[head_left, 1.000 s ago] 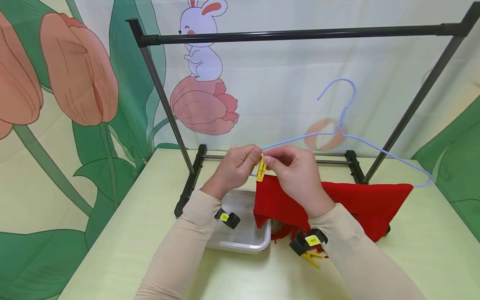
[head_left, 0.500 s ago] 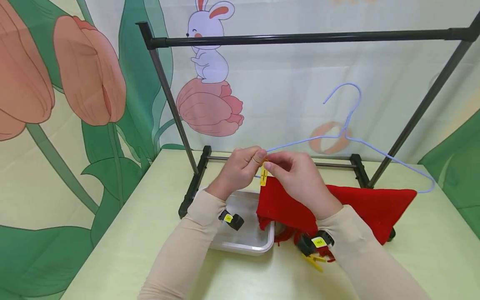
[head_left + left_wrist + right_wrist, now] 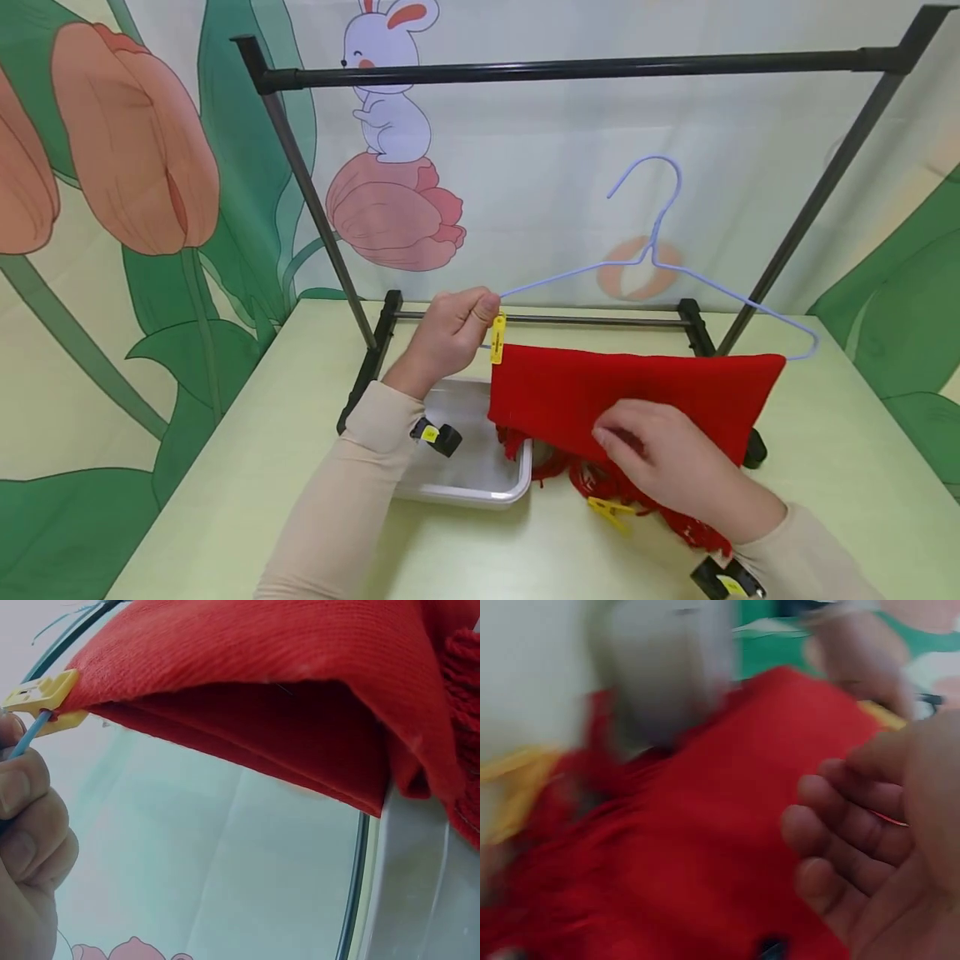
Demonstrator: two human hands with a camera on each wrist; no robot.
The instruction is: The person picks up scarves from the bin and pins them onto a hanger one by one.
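My left hand (image 3: 450, 340) grips the left end of a light blue wire hanger (image 3: 551, 280). Over its lower bar hangs a folded red knitted scarf (image 3: 570, 383) with fringed ends. A yellow clothespin (image 3: 497, 339) pinches the scarf's top left corner to the bar, beside my left fingers; the left wrist view shows this clothespin (image 3: 45, 694) close up, with the blue wire through it. My right hand (image 3: 667, 458) is in front of the scarf, its fingers loosely curled and holding nothing. In the blurred right wrist view, the fingers (image 3: 840, 817) overlap the red cloth.
A second yellow clothespin (image 3: 611, 510) lies on the table (image 3: 525, 558) by the scarf's fringe. A white tray (image 3: 465, 496) stands under the scarf's left side. Behind it rises a black garment rack (image 3: 540, 72), before a printed cloth backdrop (image 3: 525, 167).
My right hand has let go of the clothespin at the hanger's left end and moved down and right, in front of the scarf. The left hand keeps its hold on the hanger.
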